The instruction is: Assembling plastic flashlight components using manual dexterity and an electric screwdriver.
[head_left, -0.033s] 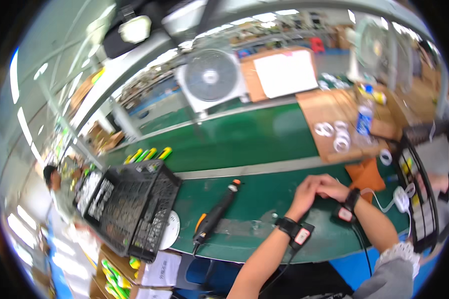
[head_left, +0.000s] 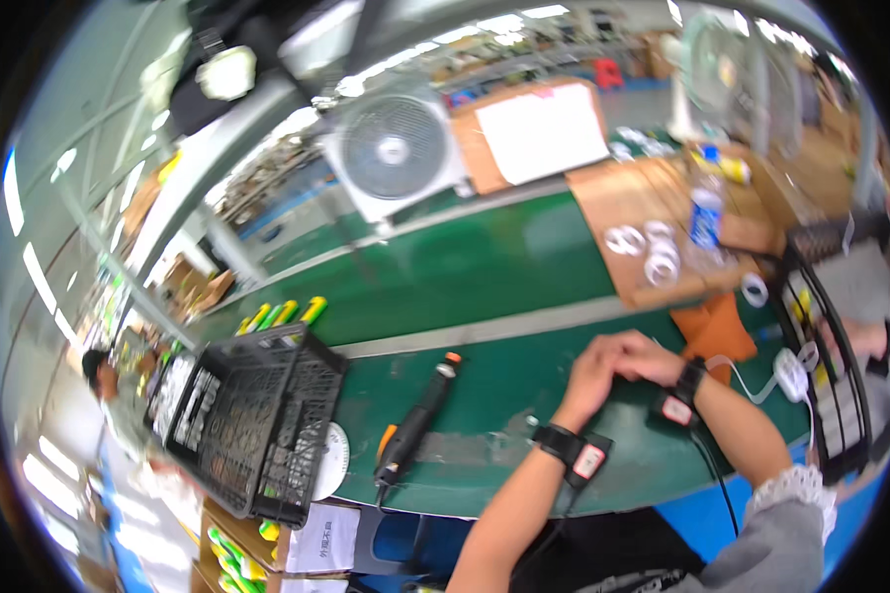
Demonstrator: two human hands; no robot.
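Note:
My left hand [head_left: 591, 374] and my right hand [head_left: 649, 356] meet over the green work table, fingers curled in and touching each other. Whatever lies between the fingers, if anything, is hidden. Each wrist wears a black strap with a small box and a cable. Left of my hands an electric screwdriver [head_left: 415, 423], black with orange parts, lies on the table [head_left: 494, 395]. Just beyond my right hand is an orange-brown sheet or pouch [head_left: 722, 331], with a white cable and a small white device [head_left: 790, 376] beside it.
A black plastic crate [head_left: 297, 425] stands at the left, partly over a white disc [head_left: 333, 460]. Yellow-green tools [head_left: 285, 313] lie behind it. White rings [head_left: 663, 265] and a bottle [head_left: 705, 212] rest on cardboard. Another person's hand [head_left: 865, 341] is beside a black rack at the right.
The whole scene has shifted slightly left in the picture as the view turned. My hands stay together in the same pose, and nothing on the table has visibly moved.

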